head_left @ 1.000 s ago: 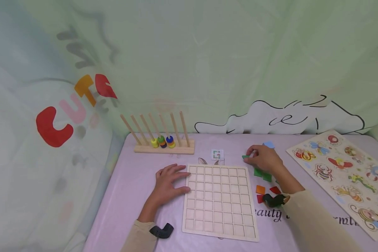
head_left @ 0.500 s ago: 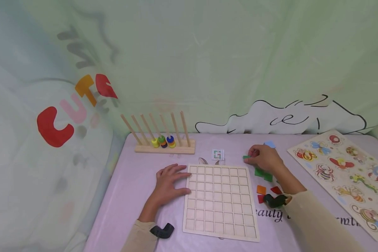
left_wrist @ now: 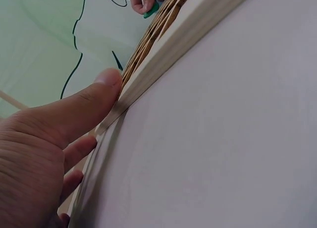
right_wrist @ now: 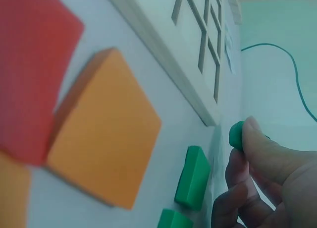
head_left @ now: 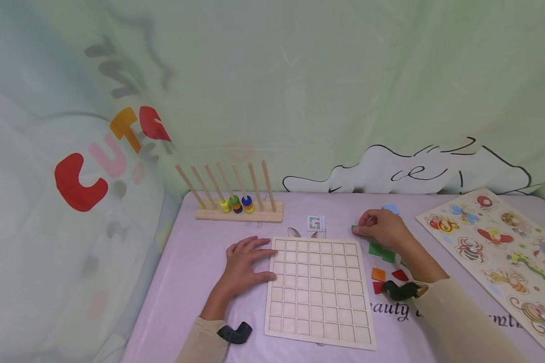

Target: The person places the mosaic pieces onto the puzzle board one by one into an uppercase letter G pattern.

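Note:
A square wooden grid board (head_left: 319, 292) lies in front of me, its recessed squares holding no tiles. Along its left edge rests my left hand (head_left: 244, 267), fingers spread and thumb against the rim; the left wrist view shows the thumb (left_wrist: 101, 89) right at the frame. Beyond the board's far right corner, my right hand (head_left: 383, 229) pinches a small green tile (right_wrist: 236, 135) between thumb and fingers. Below that hand lie more green tiles (head_left: 381, 252). Nearer me are an orange tile (head_left: 378, 274) and red tiles (head_left: 400, 275), partly beside the right wrist's black strap.
A wooden peg rack (head_left: 238, 216) with coloured rings stands at the back left. A small pattern card (head_left: 315, 223) lies behind the board. Blue pieces (head_left: 391, 208) are behind the right hand. An insect puzzle board (head_left: 495, 252) covers the table's right side.
The whole head view has shifted slightly. Both hands keep nearly the same places, the left at the board's edge and the right still pinching the green tile.

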